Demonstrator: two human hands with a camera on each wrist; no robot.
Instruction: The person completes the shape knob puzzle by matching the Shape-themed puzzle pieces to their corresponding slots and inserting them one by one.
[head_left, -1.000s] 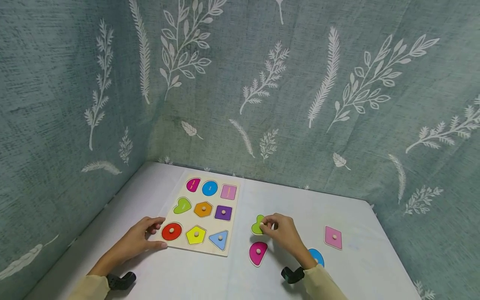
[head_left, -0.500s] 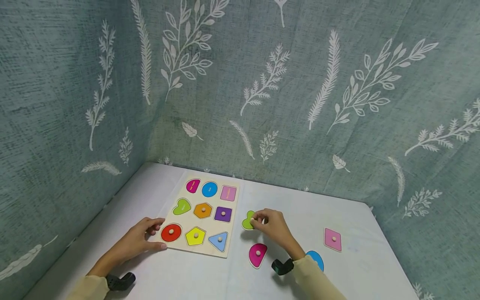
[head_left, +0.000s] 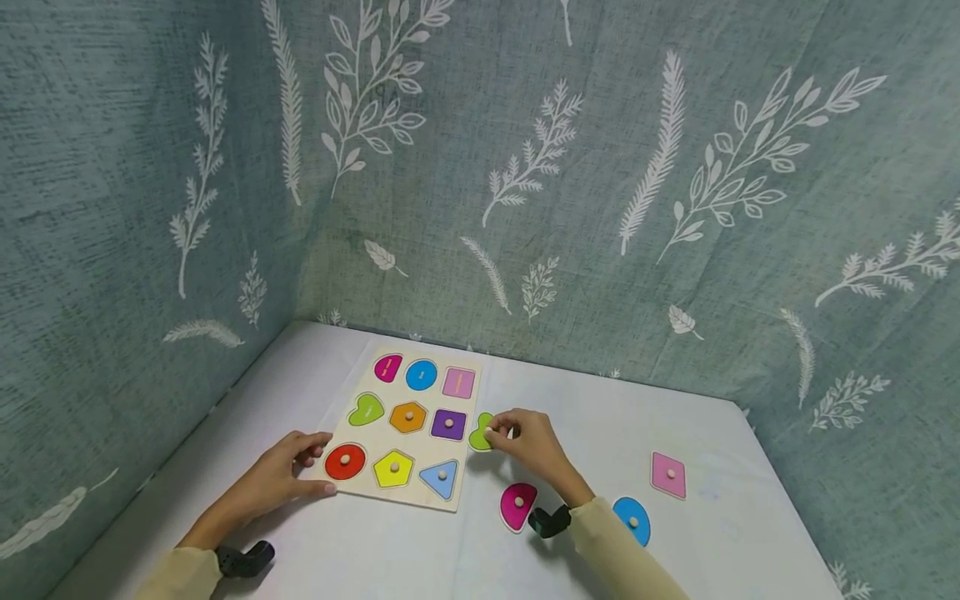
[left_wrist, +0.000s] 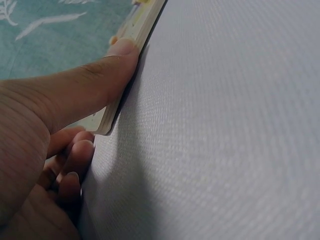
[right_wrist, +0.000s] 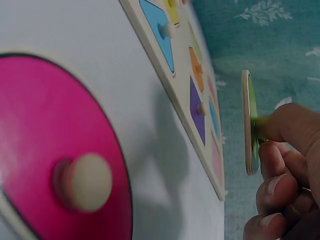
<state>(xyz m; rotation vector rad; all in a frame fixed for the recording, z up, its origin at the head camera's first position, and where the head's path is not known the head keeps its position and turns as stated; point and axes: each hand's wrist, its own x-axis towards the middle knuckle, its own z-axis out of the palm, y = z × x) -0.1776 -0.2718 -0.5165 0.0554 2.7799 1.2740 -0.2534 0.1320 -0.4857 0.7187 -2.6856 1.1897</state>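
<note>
My right hand (head_left: 531, 442) pinches the knob of a green heart puzzle piece (head_left: 481, 433), lifted just off the right edge of the wooden puzzle board (head_left: 390, 497). The right wrist view shows this heart piece (right_wrist: 247, 122) edge-on, clear of the table. My left hand (head_left: 273, 479) holds the board's near left corner. In the left wrist view the thumb (left_wrist: 102, 82) lies along the board's near edge while the fingers bend beside the corner. A printed green heart recess (head_left: 366, 409) shows on the board's left side.
Several knobbed pieces fill the board's lower part, and its top row shows bare printed recesses. On the white table lie a magenta half circle (head_left: 516, 510), a blue circle (head_left: 632, 518) and a pink square (head_left: 668, 475). Patterned cloth (head_left: 570, 250) hangs behind.
The right hand has carried the green heart piece leftward, up to the board's right edge. More of the blue circle shows from behind the right arm. The left hand stays put.
</note>
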